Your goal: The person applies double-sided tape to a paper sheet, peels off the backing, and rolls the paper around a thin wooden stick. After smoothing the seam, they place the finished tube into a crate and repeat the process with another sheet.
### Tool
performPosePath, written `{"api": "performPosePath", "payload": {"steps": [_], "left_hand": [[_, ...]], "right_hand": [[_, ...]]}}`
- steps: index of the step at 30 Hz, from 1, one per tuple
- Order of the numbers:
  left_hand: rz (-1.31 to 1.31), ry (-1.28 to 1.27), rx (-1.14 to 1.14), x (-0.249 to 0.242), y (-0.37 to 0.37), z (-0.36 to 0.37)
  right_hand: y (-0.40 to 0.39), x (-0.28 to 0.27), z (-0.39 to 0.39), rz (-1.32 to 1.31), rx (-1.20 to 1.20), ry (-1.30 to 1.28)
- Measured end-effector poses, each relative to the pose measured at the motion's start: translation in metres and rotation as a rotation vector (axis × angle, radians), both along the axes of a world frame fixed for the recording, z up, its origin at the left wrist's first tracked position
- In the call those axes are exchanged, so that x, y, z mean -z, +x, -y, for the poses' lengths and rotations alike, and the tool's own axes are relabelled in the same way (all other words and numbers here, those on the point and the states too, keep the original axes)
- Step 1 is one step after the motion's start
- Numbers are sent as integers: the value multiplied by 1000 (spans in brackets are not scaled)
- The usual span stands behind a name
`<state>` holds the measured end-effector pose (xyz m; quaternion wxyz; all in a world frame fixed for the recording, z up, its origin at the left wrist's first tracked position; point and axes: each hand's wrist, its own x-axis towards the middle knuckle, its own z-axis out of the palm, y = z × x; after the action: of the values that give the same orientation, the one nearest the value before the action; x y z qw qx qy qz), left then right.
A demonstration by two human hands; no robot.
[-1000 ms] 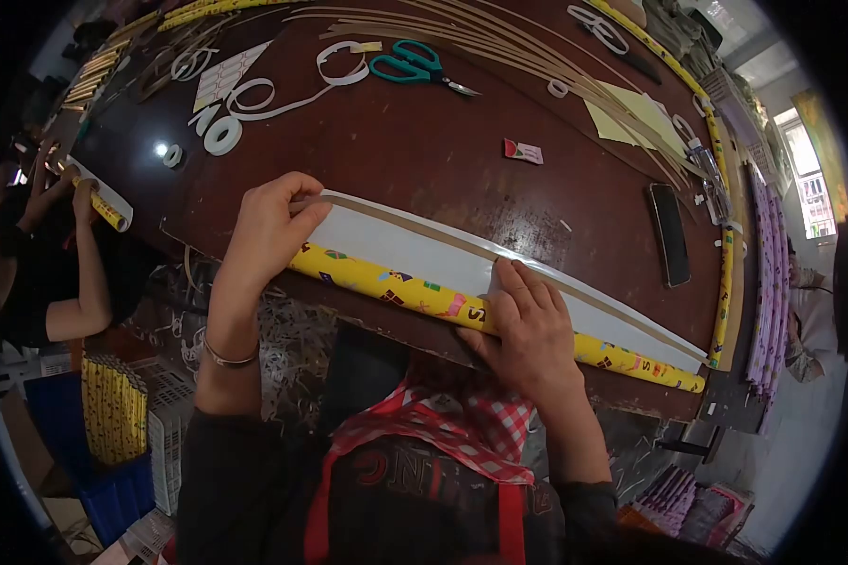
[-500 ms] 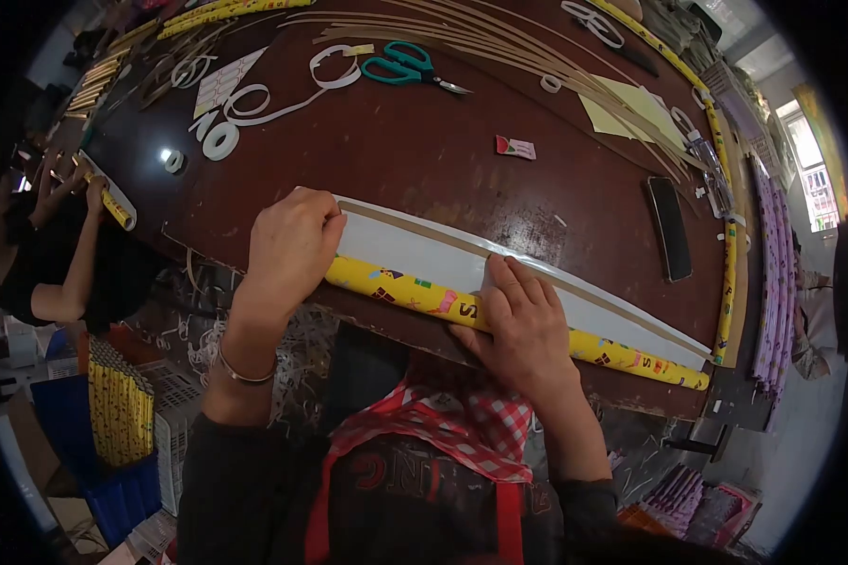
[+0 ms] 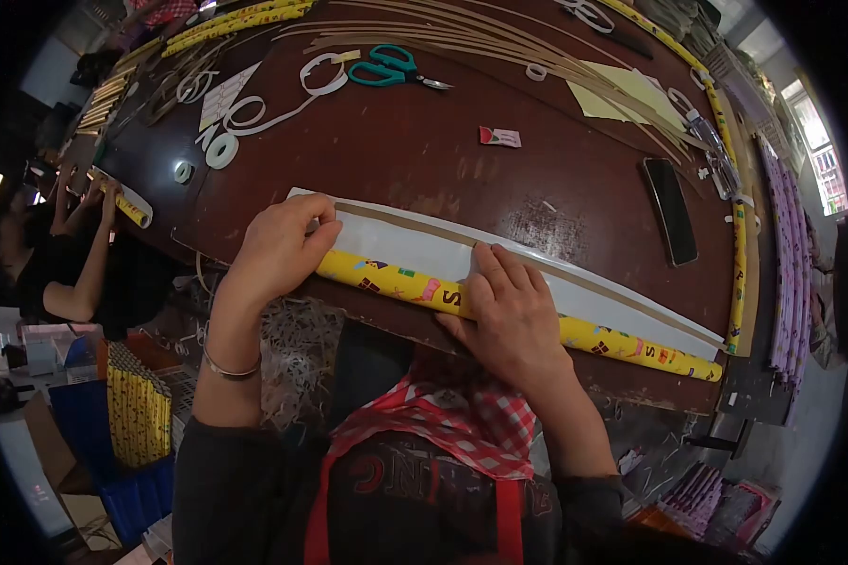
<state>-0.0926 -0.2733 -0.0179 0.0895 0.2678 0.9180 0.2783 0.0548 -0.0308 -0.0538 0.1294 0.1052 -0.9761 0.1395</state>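
A sheet of yellow printed wrapping paper (image 3: 622,343) lies along the table's near edge, its near side rolled into a tube. Its white inner face (image 3: 400,239) shows beyond the roll, with a thin brown strip (image 3: 612,298) running along the far part. My left hand (image 3: 283,247) is closed at the left end, thumb and bent fingers pinching the paper near the strip's end. Over the middle of the roll lies my right hand (image 3: 513,306), fingertips on the brown strip and thumb at the near side of the tube.
Beyond the paper are a candy-like packet (image 3: 499,137), teal-handled scissors (image 3: 386,68), white tape rolls (image 3: 221,151), long brown strips (image 3: 462,38) and yellow sheets (image 3: 622,94). A phone (image 3: 670,212) lies at right. Another person's hands (image 3: 104,193) handle a yellow roll at far left.
The view has shifted slightly, so the table's things appear displaced. Both hands keep nearly the same places on the paper, the right fingertips still at the brown strip.
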Motion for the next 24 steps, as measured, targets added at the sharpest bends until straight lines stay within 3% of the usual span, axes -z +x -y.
{"api": "performPosePath", "payload": {"steps": [3,9,13,18,22,24], "left_hand": [[145,-1,6,-8,-1,0],[113,89,112,-1,3,2],[201,25,46,-6,1,2],[-220,-212,-95,-12,3,-9],[-269,-253,-93,-12,5,-20],[-284,-217,14,-6,7,-27]], "right_hand": [[0,0,0,-6,4,-12],[1,2,0,-20,8,-6],[1,2,0,-34,11,-21],[1,3,-1,-2,7,-29],[0,4,-1,-24,-6,-46],[0,4,-2,-28,-12,-52]]}}
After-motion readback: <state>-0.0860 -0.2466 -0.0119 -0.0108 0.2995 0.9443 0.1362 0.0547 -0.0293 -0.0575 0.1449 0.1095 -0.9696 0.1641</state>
